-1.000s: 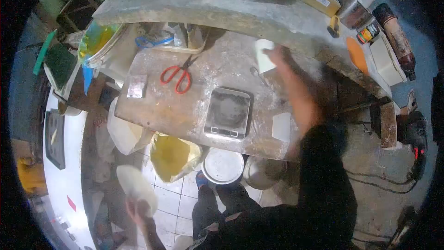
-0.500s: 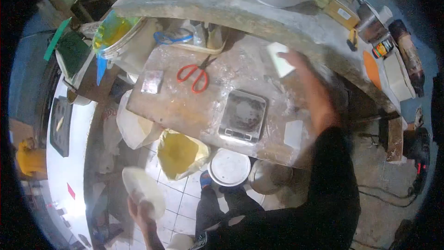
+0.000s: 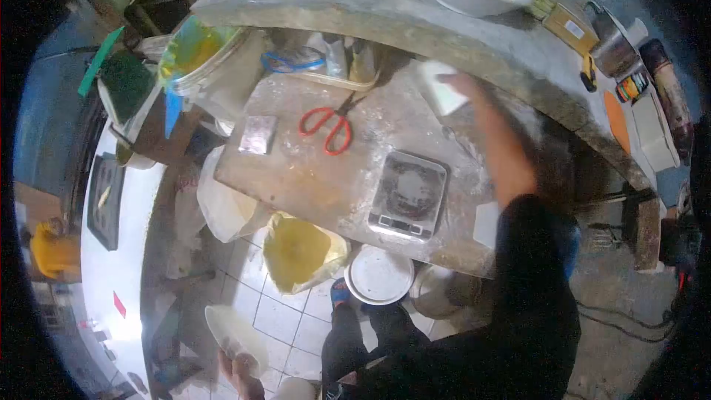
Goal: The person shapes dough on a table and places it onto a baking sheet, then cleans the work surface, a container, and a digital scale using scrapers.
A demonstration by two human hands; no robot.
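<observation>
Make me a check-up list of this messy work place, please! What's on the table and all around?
Surface: table dusted with white powder
Job's things: scale on the table; pale dish and flat white piece in the hands
Clutter: red-handled scissors, small packet
Hands: left hand holds the dish; right hand, blurred, holds the white piece
Cables: dark cables at the right, over the floor
Surroundings: tiled floor, open bag with yellow inside

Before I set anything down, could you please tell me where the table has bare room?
The broadest bare patch lies between the scale, red scissors, shiny packet and front edge. Back left is crowded around the tray; the right hand and white slab occupy back right.
</observation>
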